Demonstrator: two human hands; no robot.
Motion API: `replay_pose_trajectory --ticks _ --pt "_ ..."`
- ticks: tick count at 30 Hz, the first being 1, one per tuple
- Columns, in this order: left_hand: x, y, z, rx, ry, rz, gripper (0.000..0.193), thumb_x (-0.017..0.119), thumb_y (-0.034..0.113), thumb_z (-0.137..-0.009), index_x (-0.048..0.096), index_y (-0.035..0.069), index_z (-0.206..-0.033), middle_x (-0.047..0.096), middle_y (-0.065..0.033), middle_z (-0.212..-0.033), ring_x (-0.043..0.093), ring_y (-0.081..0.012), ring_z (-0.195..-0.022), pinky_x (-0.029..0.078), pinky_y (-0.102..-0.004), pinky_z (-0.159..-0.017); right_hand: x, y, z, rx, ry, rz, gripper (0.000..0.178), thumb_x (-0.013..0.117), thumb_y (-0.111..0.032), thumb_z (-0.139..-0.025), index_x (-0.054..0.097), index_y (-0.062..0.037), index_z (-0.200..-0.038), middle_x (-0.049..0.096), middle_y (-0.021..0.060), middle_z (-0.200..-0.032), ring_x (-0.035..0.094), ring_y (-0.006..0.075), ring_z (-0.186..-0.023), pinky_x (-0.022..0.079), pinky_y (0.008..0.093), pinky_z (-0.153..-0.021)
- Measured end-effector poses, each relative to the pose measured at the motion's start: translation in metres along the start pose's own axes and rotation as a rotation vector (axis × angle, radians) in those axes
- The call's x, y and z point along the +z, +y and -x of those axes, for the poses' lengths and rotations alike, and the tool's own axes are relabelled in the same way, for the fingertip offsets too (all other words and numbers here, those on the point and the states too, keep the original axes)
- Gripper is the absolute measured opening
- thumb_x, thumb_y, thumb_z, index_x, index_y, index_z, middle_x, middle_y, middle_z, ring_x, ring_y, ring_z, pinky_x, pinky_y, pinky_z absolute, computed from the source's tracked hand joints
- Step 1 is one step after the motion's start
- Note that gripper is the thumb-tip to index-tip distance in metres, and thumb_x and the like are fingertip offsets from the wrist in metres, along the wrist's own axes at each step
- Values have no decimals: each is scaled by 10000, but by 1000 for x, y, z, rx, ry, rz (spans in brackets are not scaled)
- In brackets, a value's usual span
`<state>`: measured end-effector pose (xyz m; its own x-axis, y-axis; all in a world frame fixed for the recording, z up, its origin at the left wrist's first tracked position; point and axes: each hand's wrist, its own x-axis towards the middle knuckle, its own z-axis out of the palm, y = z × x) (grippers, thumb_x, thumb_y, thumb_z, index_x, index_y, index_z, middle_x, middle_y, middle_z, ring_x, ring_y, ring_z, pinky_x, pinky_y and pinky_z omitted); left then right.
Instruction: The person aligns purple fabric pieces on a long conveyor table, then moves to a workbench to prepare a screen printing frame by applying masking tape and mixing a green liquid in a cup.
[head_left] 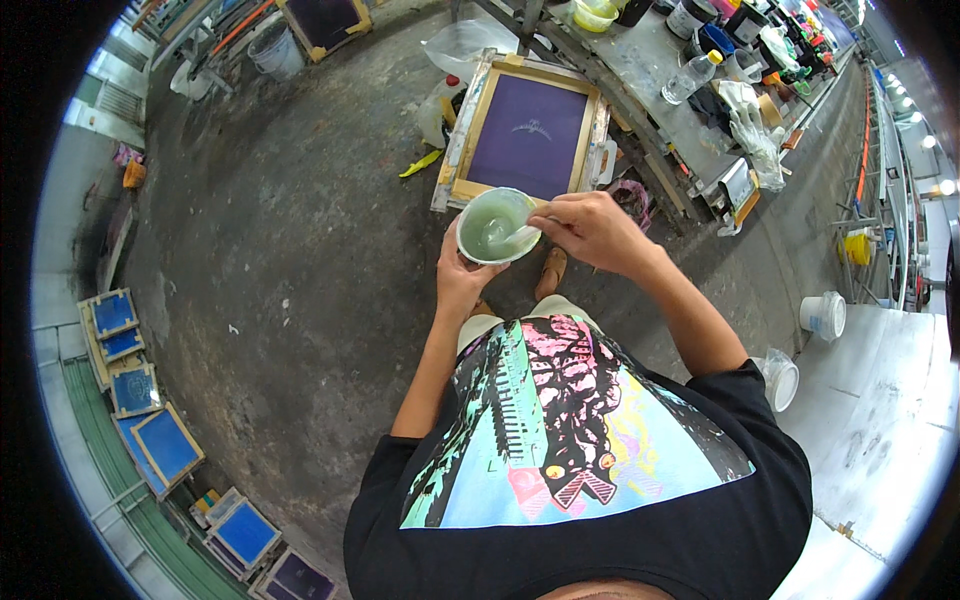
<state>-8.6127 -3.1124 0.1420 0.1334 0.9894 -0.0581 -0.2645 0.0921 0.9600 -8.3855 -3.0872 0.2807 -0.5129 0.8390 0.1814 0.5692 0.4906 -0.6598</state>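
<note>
My left hand point(462, 276) grips a white plastic tub point(466, 243) from its left side and underneath, holding it up in front of me. Pale green paste or liquid point(490, 232) lies inside the tub. In my right hand point(585, 226), at the tub's right rim, is a whitish flat-ended stirrer point(521, 235); its lower end dips into the green contents. The fingers pinch its upper part, so its full length is hidden. Just beyond the tub, a wood-framed printing screen point(530, 135) with purple mesh and a small pale design rests low down.
A cluttered workbench point(650, 80) at the far right carries a clear bottle point(692, 78), tubs and gloves point(752, 130). Blue-meshed frames point(167, 446) lean along the left wall. A grey bucket point(276, 52) stands far left. White tubs point(823, 316) sit on the right.
</note>
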Motion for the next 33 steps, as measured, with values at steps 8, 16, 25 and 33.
replay_pose_trajectory --ticks 8,16,25,33 --pt "-6 -5 0 -7 -9 -2 897 836 -92 -718 403 40 -1492 549 -94 -1403 576 -223 -1275 539 -365 -1047 2 16 -2 -18 109 103 178 682 -129 -926 738 5 -1029 723 156 -884 712 313 -817 566 401 -735" --pt "-2 -2 1 21 -28 -32 882 840 -71 -732 404 34 -1491 534 -101 -1411 577 -226 -1274 545 -371 -1044 3 16 -4 73 244 127 180 665 -166 -946 740 -14 -1004 702 164 -844 692 342 -793 552 429 -713" --pt "1 -5 -1 60 -16 -29 901 837 -67 -733 384 39 -1505 483 -93 -1455 547 -229 -1307 539 -382 -1062 8 11 -3 31 262 65 175 680 -151 -929 728 -15 -1029 716 163 -888 701 350 -802 556 433 -711" --pt "7 -2 -1 77 5 -31 895 817 -84 -750 367 44 -1514 481 -92 -1453 535 -233 -1321 540 -383 -1066 21 4 1 17 304 -28 168 676 -131 -964 748 -7 -1049 721 143 -864 699 268 -705 555 366 -651"
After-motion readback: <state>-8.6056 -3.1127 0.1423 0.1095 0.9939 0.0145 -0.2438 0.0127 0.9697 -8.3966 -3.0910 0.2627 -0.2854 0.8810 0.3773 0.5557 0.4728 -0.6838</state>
